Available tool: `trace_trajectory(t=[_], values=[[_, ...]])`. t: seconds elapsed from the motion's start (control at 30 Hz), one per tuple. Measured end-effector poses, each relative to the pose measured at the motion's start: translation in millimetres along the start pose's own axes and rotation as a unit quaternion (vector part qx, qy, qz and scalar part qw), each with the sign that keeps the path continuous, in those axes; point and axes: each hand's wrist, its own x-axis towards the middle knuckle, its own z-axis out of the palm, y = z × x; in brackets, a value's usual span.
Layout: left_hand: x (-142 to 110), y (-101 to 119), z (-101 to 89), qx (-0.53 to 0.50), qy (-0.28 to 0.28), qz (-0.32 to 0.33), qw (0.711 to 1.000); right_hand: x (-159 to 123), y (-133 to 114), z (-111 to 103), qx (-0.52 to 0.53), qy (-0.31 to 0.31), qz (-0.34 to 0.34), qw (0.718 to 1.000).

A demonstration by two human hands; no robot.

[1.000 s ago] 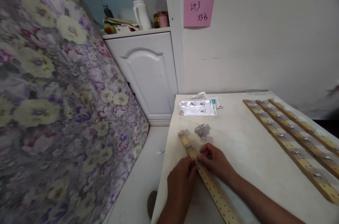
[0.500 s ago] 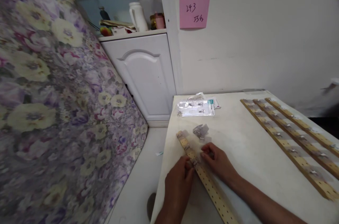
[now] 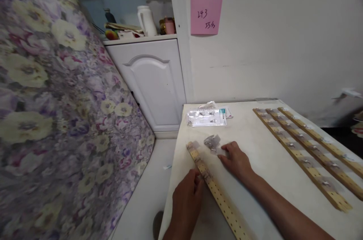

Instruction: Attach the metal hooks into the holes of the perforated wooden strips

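A pale wooden strip (image 3: 221, 198) with rows of holes lies slantwise near the table's left edge. Small clear packets holding metal pieces are fixed across its far part. My left hand (image 3: 187, 196) is at the strip's left edge, its fingers curled and pressed against it beside the nearest packet. On the other side, my right hand (image 3: 236, 160) is just above the table with thumb and forefinger parted and nothing visible between them. Its fingertips are close to a small heap of clear packets with metal pieces (image 3: 212, 143), beyond the strip.
At the right lie three more strips with packets on them, the nearest strip (image 3: 301, 157) among them. Flat clear blister packs (image 3: 207, 117) sit at the table's back left. A pink paper note (image 3: 206, 14) hangs on the wall. A flowered curtain (image 3: 70, 119) fills the left side.
My right hand has moved away from the strip, toward the heap of packets, and its fingers have spread. My left hand stays at the strip's edge. The view has shifted slightly.
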Motion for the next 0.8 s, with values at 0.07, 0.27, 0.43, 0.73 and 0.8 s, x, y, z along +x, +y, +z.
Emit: trace_trajectory(t=[0.07,0.27,0.43,0.73,0.8], values=[[0,1,-0.2,0.001,-0.003,-0.001,1.0,0,-1,-1,0.001,0.008,0.003,1.0],[1,3,-2.0,0.007,-0.002,-0.004,1.0,1,2,-8,0.038,0.012,0.03,0.999],[0,6,-1.9,0.007,-0.001,0.003,1.0,5,9,-9,0.134,0.016,0.064,0.989],[1,7,-2.5,0.01,0.002,0.012,1.0,0,28,-29,0.225,0.168,0.034,0.959],[1,6,-3.3,0.013,0.005,0.014,1.0,-1,28,-34,0.211,0.214,0.011,0.954]])
